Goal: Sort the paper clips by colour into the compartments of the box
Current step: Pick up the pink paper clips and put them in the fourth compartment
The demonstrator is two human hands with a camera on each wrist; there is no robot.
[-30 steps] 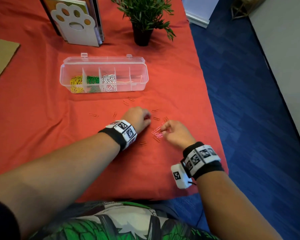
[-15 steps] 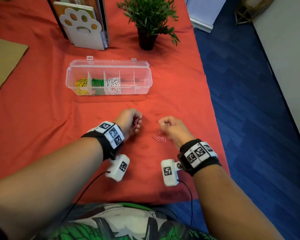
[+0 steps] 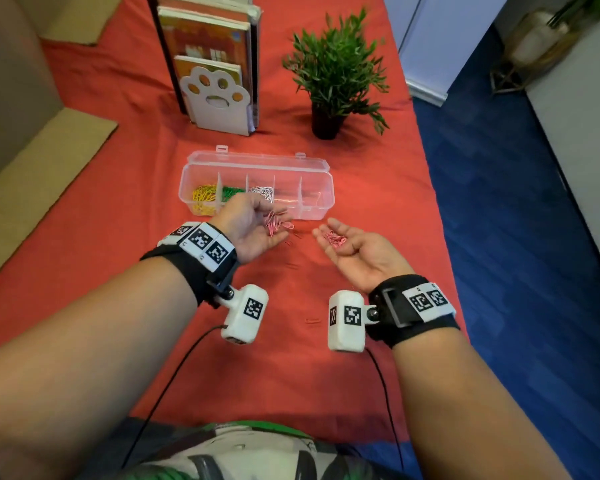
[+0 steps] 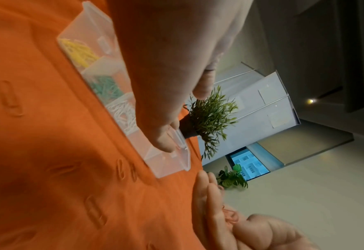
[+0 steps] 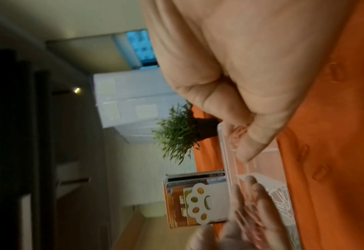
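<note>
The clear box (image 3: 321, 206) stands open on the red cloth, with yellow clips (image 3: 203, 199), green clips (image 3: 230, 192) and white clips (image 3: 264, 192) in its three left compartments. Its two right compartments look empty. My left hand (image 3: 250, 230) is turned palm up just in front of the box, with a bunch of pink clips (image 3: 278, 223) lying on its relaxed fingers. My right hand (image 3: 355, 252) is also palm up, cupping more pink clips (image 3: 335, 239). In the left wrist view the box (image 4: 172, 164) lies past my left hand (image 4: 166, 59).
Orange clips lie loose on the cloth (image 3: 313, 320) (image 3: 293, 266) (image 4: 11, 98). Behind the box stand a potted plant (image 3: 333, 74) and a paw-shaped bookend (image 3: 217, 98) with books. Cardboard (image 3: 32, 161) lies at the left. The table's right edge drops to blue floor (image 3: 516, 237).
Both hands have risen off the cloth and turned palm up, each now showing the pink clips it picked up. They have moved nearer the box.
</note>
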